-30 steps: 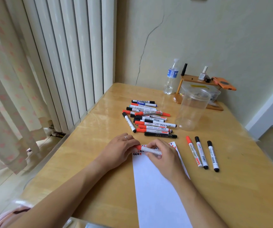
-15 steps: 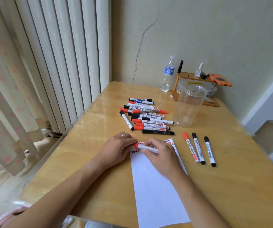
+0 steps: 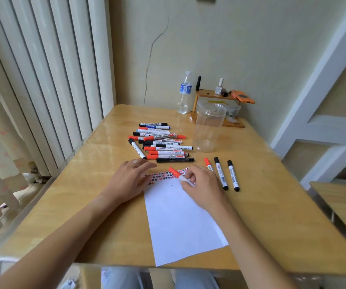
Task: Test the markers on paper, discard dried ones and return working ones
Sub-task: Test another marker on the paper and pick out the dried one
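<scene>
We hold a red marker over the paper

Our right hand (image 3: 202, 184) pinches the red marker (image 3: 178, 175), cap on, red end pointing far and left above the paper (image 3: 180, 215). Our left hand (image 3: 129, 178) lies flat with loose fingers on the paper's far left corner, maybe so the sheet does not slide. Little red and black test marks sit along the far edge. The pile of markers (image 3: 160, 142) waits farther off on the table (image 3: 272, 205). Three markers (image 3: 222, 173) lie apart on the right, near the clear jar (image 3: 208, 127); we think those are sorted ones.
</scene>
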`<state>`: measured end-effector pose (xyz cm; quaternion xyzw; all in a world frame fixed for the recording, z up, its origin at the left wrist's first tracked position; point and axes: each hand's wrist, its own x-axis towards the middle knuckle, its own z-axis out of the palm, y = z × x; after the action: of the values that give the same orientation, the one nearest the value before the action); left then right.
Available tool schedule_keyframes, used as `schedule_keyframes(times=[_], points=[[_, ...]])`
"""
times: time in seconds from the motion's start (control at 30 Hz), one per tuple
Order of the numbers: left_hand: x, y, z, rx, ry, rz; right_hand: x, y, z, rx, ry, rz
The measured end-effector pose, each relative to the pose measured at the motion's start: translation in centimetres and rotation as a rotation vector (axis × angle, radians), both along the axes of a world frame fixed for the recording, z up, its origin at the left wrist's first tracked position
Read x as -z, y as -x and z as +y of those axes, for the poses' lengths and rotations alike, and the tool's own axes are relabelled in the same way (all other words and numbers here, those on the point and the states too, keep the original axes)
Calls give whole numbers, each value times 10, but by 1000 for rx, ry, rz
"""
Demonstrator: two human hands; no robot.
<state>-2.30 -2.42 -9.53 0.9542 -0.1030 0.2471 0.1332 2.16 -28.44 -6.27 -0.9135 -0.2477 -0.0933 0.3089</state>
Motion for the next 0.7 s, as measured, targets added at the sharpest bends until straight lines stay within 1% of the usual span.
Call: schedule_keyframes(times=[0.07, 0.17, 0.27, 0.33, 0.4, 0.5, 0.57, 0.63, 0.7], points=[[-7, -1, -18, 44, 6, 3, 1, 9, -28, 99, -32, 28], [-21, 1, -78, 212, 41, 12, 5, 28, -69, 244, -71, 32], [-20, 7, -154, 409, 45, 79, 10, 53, -113, 378, -86, 14], [-15, 12, -201, 484, 61, 171, 14, 72, -146, 469, -94, 8], [-7, 18, -242, 499, 20, 299, 17, 94, -180, 549, -106, 6], [4, 30, -289, 504, -125, 425, 28, 130, -226, 660, -126, 29], [11, 34, -303, 484, -179, 445, 41, 155, -252, 732, -132, 58], [14, 33, -304, 480, -192, 428, 56, 178, -273, 794, -132, 105], [14, 32, -301, 480, -215, 412, 75, 197, -287, 851, -85, 201]])
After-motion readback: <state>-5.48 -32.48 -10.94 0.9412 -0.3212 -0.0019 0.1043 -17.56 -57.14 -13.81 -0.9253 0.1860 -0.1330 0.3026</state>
